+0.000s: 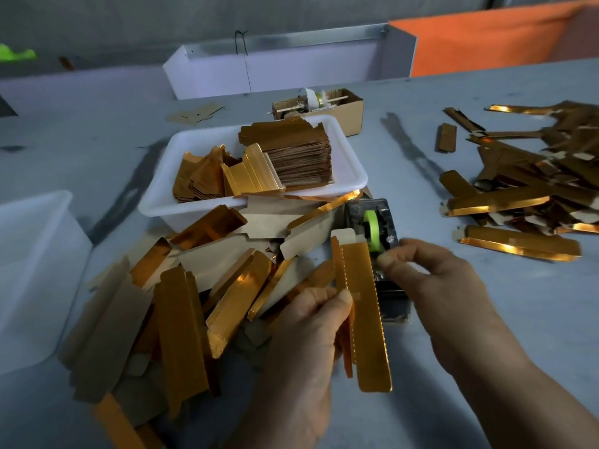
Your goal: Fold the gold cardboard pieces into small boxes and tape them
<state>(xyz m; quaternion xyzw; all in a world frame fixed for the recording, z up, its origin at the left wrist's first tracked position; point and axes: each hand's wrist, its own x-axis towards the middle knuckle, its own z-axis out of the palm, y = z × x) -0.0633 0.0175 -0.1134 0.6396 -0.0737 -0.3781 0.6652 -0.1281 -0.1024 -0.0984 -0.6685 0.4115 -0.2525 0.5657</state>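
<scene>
Gold folded piece [363, 306] stands upright in the left hand [304, 348], thumb and fingers pinching its edge just before the tape dispenser [376, 234]; the right hand [431, 277] pinches at the dispenser's green roll [371, 231], probably drawing tape. Such a light hold could let the fold spring open; tape may land crooked or stick to itself.

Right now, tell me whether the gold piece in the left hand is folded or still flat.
Folded. The gold piece in the left hand shows two long faces meeting along a lengthwise crease, its end flap up.

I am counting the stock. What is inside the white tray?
The white tray holds a tall stack of flat gold blanks on the right and loose gold pieces on the left. Its bottom is covered by them.
</scene>
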